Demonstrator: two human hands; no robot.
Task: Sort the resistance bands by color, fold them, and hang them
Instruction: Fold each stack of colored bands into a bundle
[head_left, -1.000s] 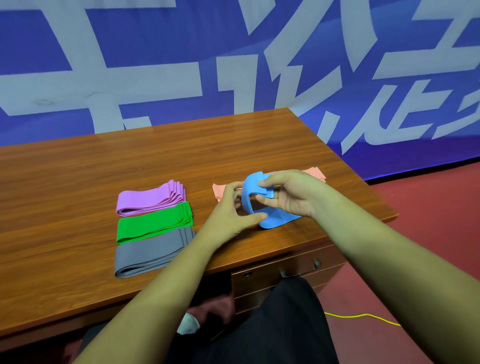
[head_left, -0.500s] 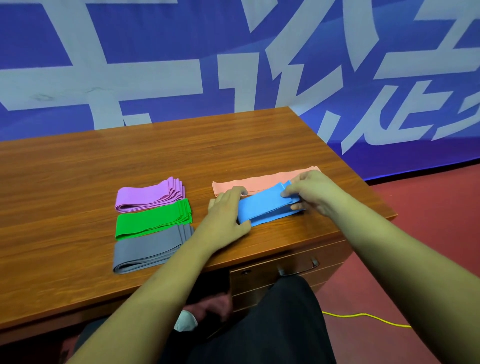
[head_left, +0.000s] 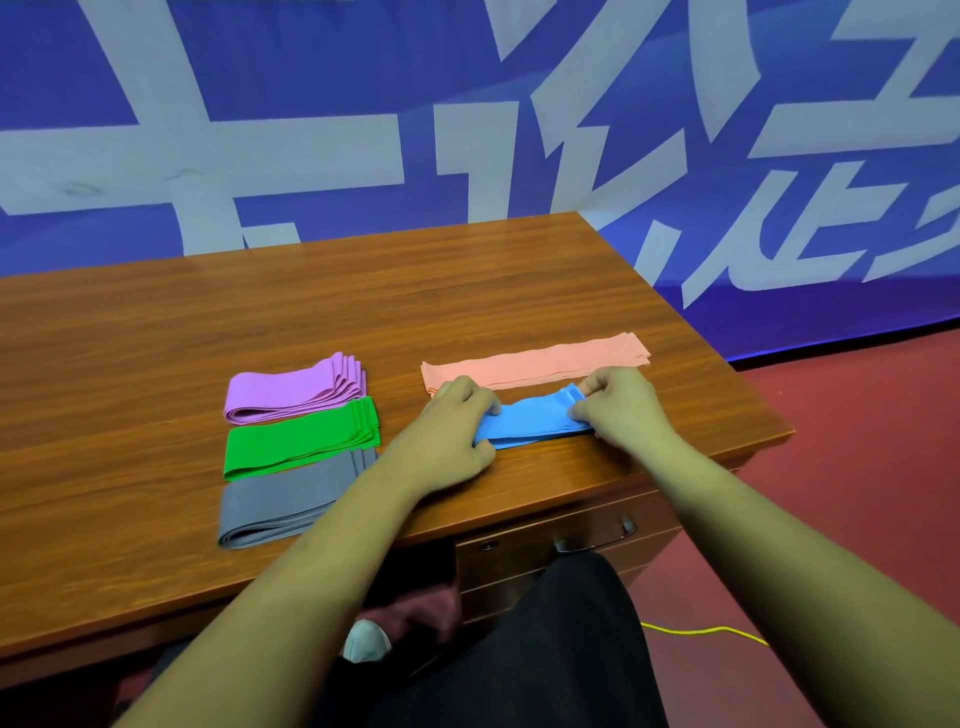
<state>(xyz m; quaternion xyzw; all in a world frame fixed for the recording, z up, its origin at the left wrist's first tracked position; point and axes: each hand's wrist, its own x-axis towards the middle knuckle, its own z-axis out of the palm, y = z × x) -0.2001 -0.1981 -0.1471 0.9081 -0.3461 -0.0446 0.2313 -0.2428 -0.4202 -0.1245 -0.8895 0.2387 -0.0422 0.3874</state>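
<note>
A folded blue band (head_left: 530, 421) lies flat on the wooden desk (head_left: 311, 312) near its front edge. My left hand (head_left: 452, 431) presses and pinches its left end, and my right hand (head_left: 618, 405) pinches its right end. Just behind it lies a longer pink band (head_left: 535, 364), flat and unfolded in length. To the left sit three folded stacks in a column: purple (head_left: 291, 389) at the back, green (head_left: 296, 441) in the middle, grey (head_left: 280, 501) at the front.
The desk's right edge (head_left: 727, 374) drops to a red floor. A drawer with a dark handle (head_left: 597, 538) sits below the front edge. A yellow cord (head_left: 706, 631) lies on the floor. A blue banner with white lettering (head_left: 467, 130) stands behind the desk.
The blue band, held up as a curled loop a second ago, has been laid down and flattened on the desk. Both hands have lowered to its two ends.
</note>
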